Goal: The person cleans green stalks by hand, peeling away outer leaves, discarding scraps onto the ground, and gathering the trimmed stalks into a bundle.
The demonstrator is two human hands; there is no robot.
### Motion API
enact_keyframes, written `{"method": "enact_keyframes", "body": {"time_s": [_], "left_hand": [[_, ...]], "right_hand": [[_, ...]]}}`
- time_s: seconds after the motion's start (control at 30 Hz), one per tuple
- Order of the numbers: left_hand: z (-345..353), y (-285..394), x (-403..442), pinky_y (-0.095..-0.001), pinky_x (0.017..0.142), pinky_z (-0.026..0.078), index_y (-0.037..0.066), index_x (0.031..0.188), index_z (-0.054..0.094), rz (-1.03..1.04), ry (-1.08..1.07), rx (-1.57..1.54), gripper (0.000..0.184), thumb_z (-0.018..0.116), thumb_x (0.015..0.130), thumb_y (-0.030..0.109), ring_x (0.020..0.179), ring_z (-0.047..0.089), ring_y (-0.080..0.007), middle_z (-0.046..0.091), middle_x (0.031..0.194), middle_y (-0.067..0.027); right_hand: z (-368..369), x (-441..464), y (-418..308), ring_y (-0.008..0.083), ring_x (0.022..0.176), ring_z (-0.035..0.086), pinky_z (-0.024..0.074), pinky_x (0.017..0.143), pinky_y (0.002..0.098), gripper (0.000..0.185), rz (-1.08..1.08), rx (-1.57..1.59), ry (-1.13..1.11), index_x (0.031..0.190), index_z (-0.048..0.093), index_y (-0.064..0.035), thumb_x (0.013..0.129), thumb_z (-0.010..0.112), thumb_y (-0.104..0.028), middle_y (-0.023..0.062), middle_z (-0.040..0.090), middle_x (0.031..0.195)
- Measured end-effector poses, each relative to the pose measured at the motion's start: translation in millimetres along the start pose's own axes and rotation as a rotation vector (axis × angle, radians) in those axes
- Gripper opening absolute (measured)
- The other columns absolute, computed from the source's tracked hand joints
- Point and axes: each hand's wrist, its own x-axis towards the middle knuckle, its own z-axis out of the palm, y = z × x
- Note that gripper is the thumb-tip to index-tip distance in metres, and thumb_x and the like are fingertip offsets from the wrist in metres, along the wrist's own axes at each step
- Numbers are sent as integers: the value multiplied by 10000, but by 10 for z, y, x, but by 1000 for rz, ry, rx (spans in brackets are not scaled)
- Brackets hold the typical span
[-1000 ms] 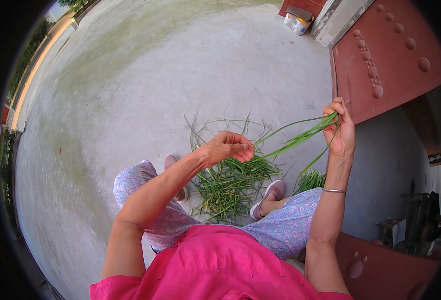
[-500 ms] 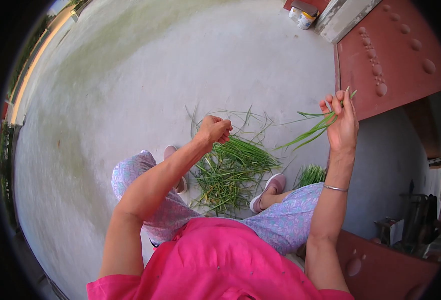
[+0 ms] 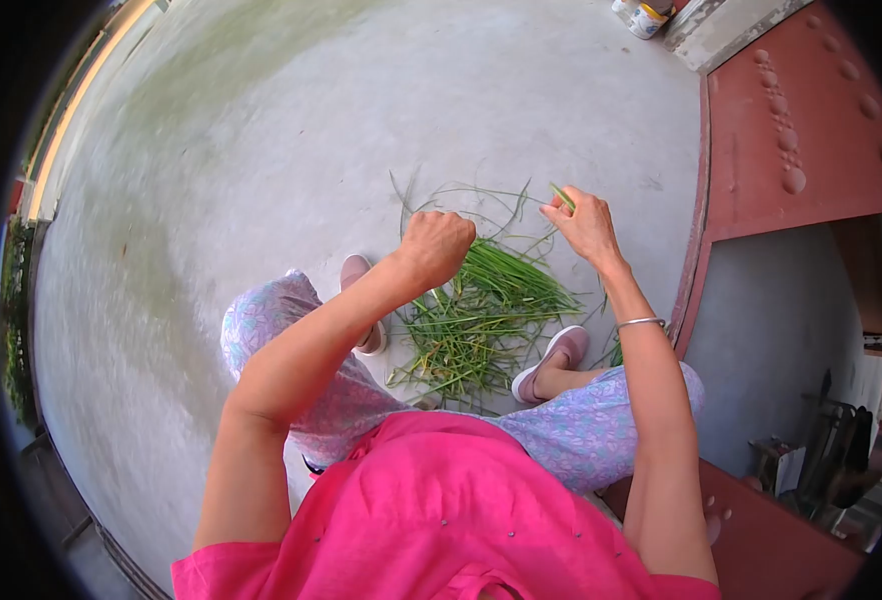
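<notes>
A loose pile of chives [image 3: 476,335] lies on the concrete between my two shoes, with thin stray blades spread at its far side. My left hand [image 3: 439,247] is a closed fist, back upward, above the pile's far left edge; whatever it may hold is hidden. To the right, my right hand [image 3: 588,228] pinches a few chives [image 3: 563,197] between thumb and fingers, and only a short green end shows. The two hands are apart.
My right shoe [image 3: 551,363] and left shoe [image 3: 358,272] flank the pile. A second bunch of chives [image 3: 617,352] peeks out beside my right leg. A red metal door [image 3: 761,200] stands at the right, with a white tub [image 3: 647,20] at the far right.
My right hand has come left and turned palm down, bringing its chives closer to the left hand. My left hand has turned its back upward. The view has shifted slightly.
</notes>
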Motion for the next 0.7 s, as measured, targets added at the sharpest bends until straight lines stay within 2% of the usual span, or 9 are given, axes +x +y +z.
{"method": "enact_keyframes", "body": {"time_s": [0.07,0.17,0.27,0.4,0.5,0.63,0.7], "left_hand": [[-110,-25,-78,-439,647,515,28,720,628,-9,-37,5,56,578,701,14,792,663,-335,655,797,-167],[-34,-166,-154,-437,644,507,28,711,608,-6,32,24,37,573,715,21,798,645,-319,637,805,-137],[-37,-251,-236,-422,662,504,23,715,611,-11,94,17,34,580,703,16,807,640,-311,630,796,-137],[-241,-222,-345,-394,674,504,21,732,600,-1,163,2,64,599,669,11,806,637,-295,620,795,-134],[-409,-198,-361,-390,693,488,45,753,586,-14,132,-1,50,621,775,73,817,608,-277,594,790,-92],[-542,-124,-343,-370,667,478,59,708,528,7,120,-52,96,617,683,32,764,585,-257,548,741,-76],[-567,-105,-303,-351,642,470,65,709,502,34,157,-49,121,600,655,21,735,570,-245,527,724,-64]], "right_hand": [[368,-66,261,375,735,629,490,651,438,213,-72,-297,-140,835,650,-24,789,665,-231,196,642,749],[815,-91,687,411,753,604,489,654,468,209,-49,-380,-201,805,636,-37,819,632,-246,208,621,731],[1242,-20,900,409,761,607,493,666,470,187,44,-332,-227,785,636,-44,814,630,-228,208,628,758],[1680,32,886,410,773,607,493,677,475,157,43,-249,-245,803,642,-53,804,617,-208,212,631,798],[1970,93,1008,399,771,617,496,678,477,158,56,-262,-258,804,640,-50,801,617,-207,208,632,783],[2269,104,1320,372,816,619,506,701,457,139,45,-331,-250,808,641,-45,745,690,-159,182,630,838],[2348,95,1430,371,859,613,510,721,453,206,69,-359,-290,866,625,-39,724,731,-143,171,604,936]]}}
